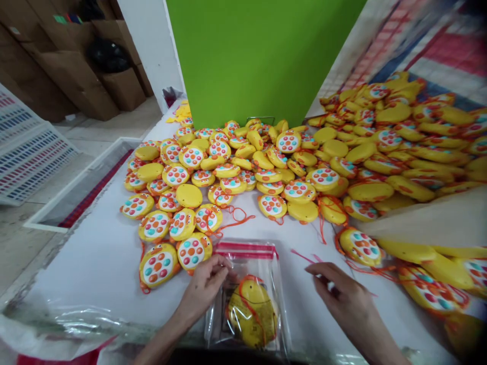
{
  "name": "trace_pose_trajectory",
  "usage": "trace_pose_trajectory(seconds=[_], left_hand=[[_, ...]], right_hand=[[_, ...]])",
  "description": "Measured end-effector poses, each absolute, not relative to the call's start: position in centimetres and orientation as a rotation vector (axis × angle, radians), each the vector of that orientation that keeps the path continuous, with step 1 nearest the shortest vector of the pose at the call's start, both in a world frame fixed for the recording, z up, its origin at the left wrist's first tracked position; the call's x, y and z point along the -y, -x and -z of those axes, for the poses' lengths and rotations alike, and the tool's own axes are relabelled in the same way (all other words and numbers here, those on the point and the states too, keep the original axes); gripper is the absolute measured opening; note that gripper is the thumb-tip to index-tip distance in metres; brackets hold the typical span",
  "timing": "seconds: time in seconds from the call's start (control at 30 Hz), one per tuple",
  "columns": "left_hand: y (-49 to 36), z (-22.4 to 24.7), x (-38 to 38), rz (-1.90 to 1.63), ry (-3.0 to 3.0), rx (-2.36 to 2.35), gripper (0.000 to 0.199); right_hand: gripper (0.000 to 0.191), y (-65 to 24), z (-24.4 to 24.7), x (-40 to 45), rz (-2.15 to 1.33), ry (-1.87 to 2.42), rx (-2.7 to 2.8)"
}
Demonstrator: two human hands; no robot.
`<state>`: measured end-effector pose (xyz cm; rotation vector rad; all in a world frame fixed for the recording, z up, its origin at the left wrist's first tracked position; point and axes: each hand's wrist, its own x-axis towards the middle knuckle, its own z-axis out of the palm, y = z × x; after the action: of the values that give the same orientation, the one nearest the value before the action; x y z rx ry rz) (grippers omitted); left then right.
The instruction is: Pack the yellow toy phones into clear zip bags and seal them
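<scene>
A clear zip bag (279, 309) with a pink-red band across its top lies at the front of the white table. Inside it, back side up, is a yellow duck-shaped bubble-button toy (253, 314) with an orange cord. My left hand (207, 281) pinches the bag's upper left edge, thumb and fingers together. To the right of the bag, my right hand (342, 291) hovers with fingers curved and apart; I see nothing gripped in it. A thin pink strip (302, 255) shows by its fingertips and seems to run beneath the hand.
Many loose duck toys (228, 152) are heaped across the table's back and right side. A green panel (262, 61) stands behind them. Translucent plastic (433, 218) covers part of the right heap. On the left floor are a white crate (30, 147) and cardboard boxes (76, 76).
</scene>
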<state>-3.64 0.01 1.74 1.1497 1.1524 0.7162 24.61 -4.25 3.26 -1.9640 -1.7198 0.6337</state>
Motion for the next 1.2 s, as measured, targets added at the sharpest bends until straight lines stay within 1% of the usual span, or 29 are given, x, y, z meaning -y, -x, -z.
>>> trace_pose_trajectory(seconds=[0.17,0.27,0.47,0.57,0.67,0.73,0.8,0.9,0.97,1.07,1.1,1.13,1.2], left_hand=[[3.3,-1.6,0.2,-0.769,-1.137,-1.147,0.016],[3.5,-1.3,0.6,-0.792,-1.086,-1.156,0.017],[4.1,-0.8,1.0,-0.820,-0.898,-1.136,0.020],[4.1,-0.9,0.9,-0.813,-0.942,-1.182,0.012],[4.0,-1.0,1.1,-0.815,-0.987,-1.215,0.016],[3.8,-0.9,1.4,-0.832,-1.011,-1.226,0.012],[3.7,-0.7,1.9,-0.847,-1.019,-1.230,0.005],[4.8,-1.3,2.0,-0.875,-0.958,-1.209,0.007],[6.9,-3.0,1.0,-0.922,-0.967,-1.234,0.005],[12.0,-8.0,-2.5,-1.080,-1.199,-1.374,0.004],[13.7,-10.0,-3.8,-1.193,-1.287,-1.474,0.003],[15.3,-12.1,-5.1,-1.384,-1.388,-1.576,0.001],[17.3,-15.4,-6.7,-1.784,-1.557,-1.777,0.007]], right_hand=[[0.022,-19.7,-2.7,0.5,-1.356,1.608,1.612],[0.018,-19.3,-1.6,0.0,-1.514,1.461,1.519],[0.020,-20.5,-0.8,1.1,-1.366,1.409,1.581],[0.021,-20.6,-0.8,1.5,-1.328,1.446,1.636],[0.022,-20.7,-0.7,1.7,-1.311,1.449,1.715],[0.023,-20.7,-0.6,1.8,-1.277,1.410,1.778],[0.024,-20.8,-0.4,1.8,-1.206,1.352,1.838],[0.022,-21.2,-0.4,1.3,-1.047,1.317,1.926],[0.017,-21.5,-0.6,0.6,-0.932,1.368,1.937],[0.017,-21.2,-1.1,-0.8,-0.858,1.461,1.934],[0.018,-20.7,-1.3,-1.3,-0.867,1.467,1.951],[0.019,-20.1,-1.5,-1.7,-0.877,1.459,1.971],[0.021,-18.4,-1.8,-2.5,-0.899,1.407,2.037]])
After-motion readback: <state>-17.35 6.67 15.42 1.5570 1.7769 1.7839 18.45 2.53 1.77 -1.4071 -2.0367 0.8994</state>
